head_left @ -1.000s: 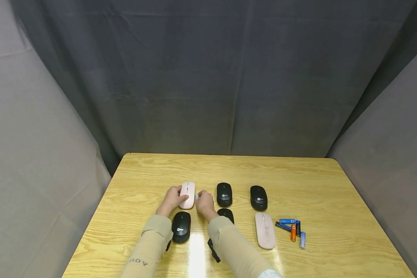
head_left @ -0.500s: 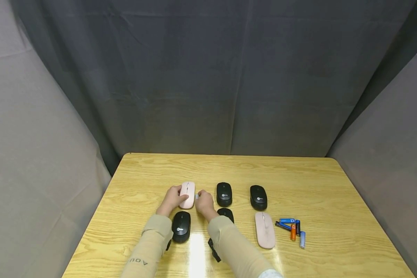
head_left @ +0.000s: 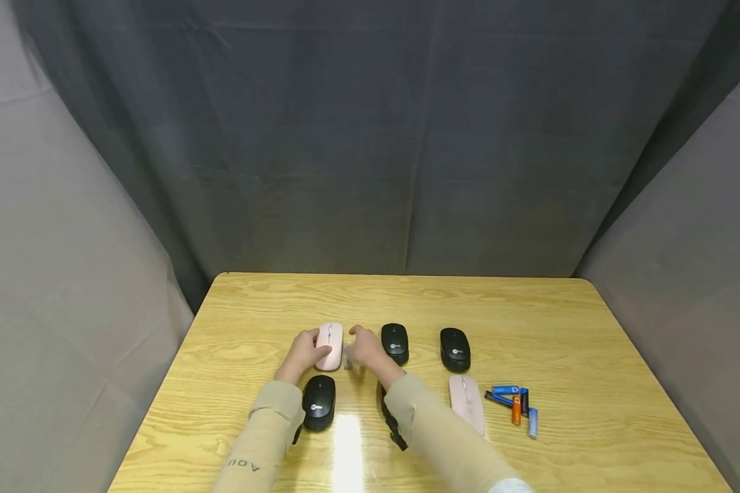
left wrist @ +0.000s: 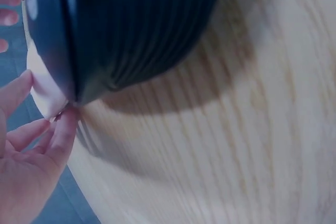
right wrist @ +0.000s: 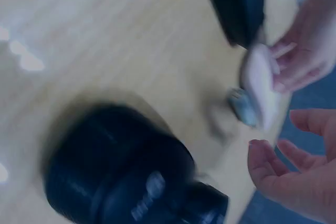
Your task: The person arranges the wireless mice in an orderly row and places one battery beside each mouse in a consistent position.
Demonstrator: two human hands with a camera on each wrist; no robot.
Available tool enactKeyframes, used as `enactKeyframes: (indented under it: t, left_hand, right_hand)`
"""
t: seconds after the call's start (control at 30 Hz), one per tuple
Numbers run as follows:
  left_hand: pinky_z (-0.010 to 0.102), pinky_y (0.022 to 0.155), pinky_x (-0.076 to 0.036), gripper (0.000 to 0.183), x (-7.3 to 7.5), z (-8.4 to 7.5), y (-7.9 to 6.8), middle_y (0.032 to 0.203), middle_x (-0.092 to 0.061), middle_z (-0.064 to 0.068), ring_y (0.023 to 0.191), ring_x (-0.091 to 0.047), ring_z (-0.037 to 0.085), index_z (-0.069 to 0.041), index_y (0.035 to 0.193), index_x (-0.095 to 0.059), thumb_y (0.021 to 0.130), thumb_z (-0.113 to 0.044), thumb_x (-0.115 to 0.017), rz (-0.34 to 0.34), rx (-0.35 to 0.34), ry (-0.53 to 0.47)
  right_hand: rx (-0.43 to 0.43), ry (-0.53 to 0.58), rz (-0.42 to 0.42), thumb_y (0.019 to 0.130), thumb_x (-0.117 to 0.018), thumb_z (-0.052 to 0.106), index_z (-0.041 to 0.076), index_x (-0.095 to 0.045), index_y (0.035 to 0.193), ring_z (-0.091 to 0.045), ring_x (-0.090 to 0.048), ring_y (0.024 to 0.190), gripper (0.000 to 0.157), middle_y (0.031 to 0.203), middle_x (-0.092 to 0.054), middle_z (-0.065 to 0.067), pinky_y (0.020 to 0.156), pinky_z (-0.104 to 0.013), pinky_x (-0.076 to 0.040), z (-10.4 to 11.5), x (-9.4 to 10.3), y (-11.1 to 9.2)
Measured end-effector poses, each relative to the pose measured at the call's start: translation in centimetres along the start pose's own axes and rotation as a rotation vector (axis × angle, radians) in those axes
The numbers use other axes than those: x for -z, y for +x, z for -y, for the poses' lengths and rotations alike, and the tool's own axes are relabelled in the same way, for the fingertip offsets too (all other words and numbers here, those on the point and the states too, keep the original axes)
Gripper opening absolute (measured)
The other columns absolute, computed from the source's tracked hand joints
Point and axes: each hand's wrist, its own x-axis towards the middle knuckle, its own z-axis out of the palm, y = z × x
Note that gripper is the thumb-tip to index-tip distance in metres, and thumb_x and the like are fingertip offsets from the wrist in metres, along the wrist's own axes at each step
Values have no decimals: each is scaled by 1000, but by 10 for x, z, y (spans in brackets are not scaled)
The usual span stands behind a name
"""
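My left hand (head_left: 300, 354) grips a pale pink computer mouse (head_left: 329, 347) by its sides, flat on the table. In the left wrist view, thumb and fingers pinch the edge of this pink mouse (left wrist: 46, 85). Just right of it lies a small bluish-grey battery (head_left: 347, 359), close against the mouse in the right wrist view, where the battery (right wrist: 243, 107) is blurred. Nearby, my right hand (head_left: 368, 350) is off the battery, with thumb and fingers spread and nothing between them. In the right wrist view, a gap separates my right hand (right wrist: 299, 163) from the battery.
Black mice stand at the front left (head_left: 318, 402), just beyond the right hand (head_left: 395, 344) and farther right (head_left: 455, 349); another is mostly under the right wrist. A second pink mouse (head_left: 466, 402) lies near the right sleeve. Several loose batteries (head_left: 516, 409) lie at the right of the table (head_left: 592, 342).
My right hand has let go of the battery beside the pink mouse and moved slightly up and right, its fingers spreading. The left hand keeps its grip on the mouse.
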Motion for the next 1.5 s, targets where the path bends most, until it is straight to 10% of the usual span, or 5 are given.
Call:
enactKeyframes:
  t: [0.2,0.47,1.1,1.5]
  left_hand:
    - [45,91,-42,49,-1,-4,0,115,-54,29,107,-52,37,13,122,-47,82,-9,-64,-30,56,34]
    - [45,91,-42,44,-2,-25,4,115,-52,24,108,-50,37,8,122,-50,84,-10,-63,-142,-7,41]
    - [35,86,-46,37,-63,-107,27,113,-54,17,105,-53,27,3,121,-52,87,-13,-59,-27,-201,51]
    - [28,80,-48,41,-114,-152,25,117,-53,11,104,-55,22,-4,126,-50,89,-19,-59,116,-129,68]
  right_hand:
    - [63,-53,55,88,-58,12,3,-56,118,-16,-53,62,32,84,-60,-8,56,-30,-44,-6,32,-13]
    - [247,-70,-121,86,-59,8,1,-61,107,-18,-54,74,22,87,-59,-9,64,-32,-47,-36,66,-35]
    - [124,2,-568,84,-60,1,-1,-60,108,-37,-53,97,24,107,-58,-21,79,-49,-46,-130,130,-101]
    - [-15,-22,-577,85,-57,2,-4,-56,113,-41,-50,96,28,108,-53,-26,73,-52,-43,-183,146,-145]
